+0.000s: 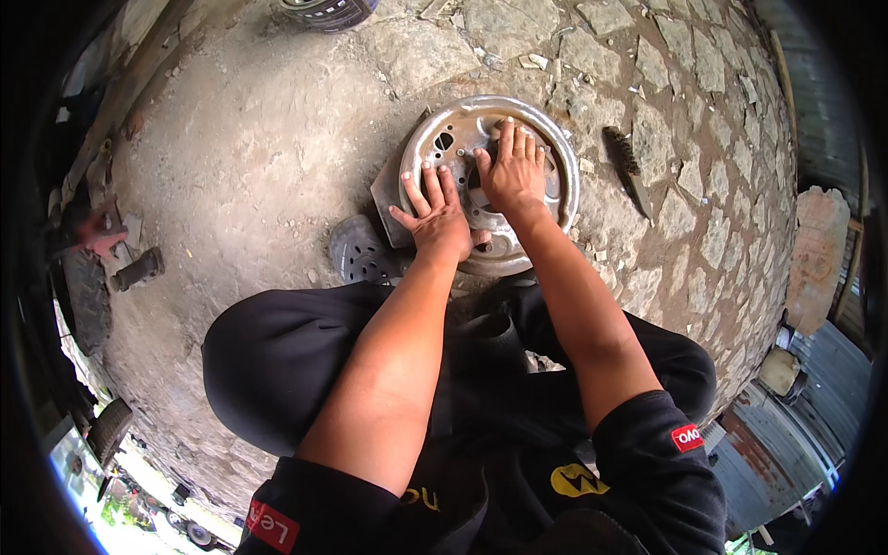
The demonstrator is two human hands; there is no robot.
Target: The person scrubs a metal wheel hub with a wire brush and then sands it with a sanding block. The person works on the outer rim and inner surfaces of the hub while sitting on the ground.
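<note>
A round, worn steel wheel rim (570, 199) lies flat on the ground in front of my knees, with holes through its dished face. My left hand (437, 222) rests on its left near side, fingers spread. Farther up, my right hand (514, 176) lies flat over the middle and right of the face, fingers stretched out. Neither hand is wrapped round anything. The hands hide part of the rim's centre. A flat metal piece (387, 192) sticks out from under its left side.
To the right lies a wire brush (622, 153) with dark bristles. My grey clog (359, 252) stands near the rim's left edge. A dark container (328, 13) is at the far edge, a dark cylinder (139, 269) and red metal stand (97, 231) at left. Stones pave the ground (712, 240) on the right.
</note>
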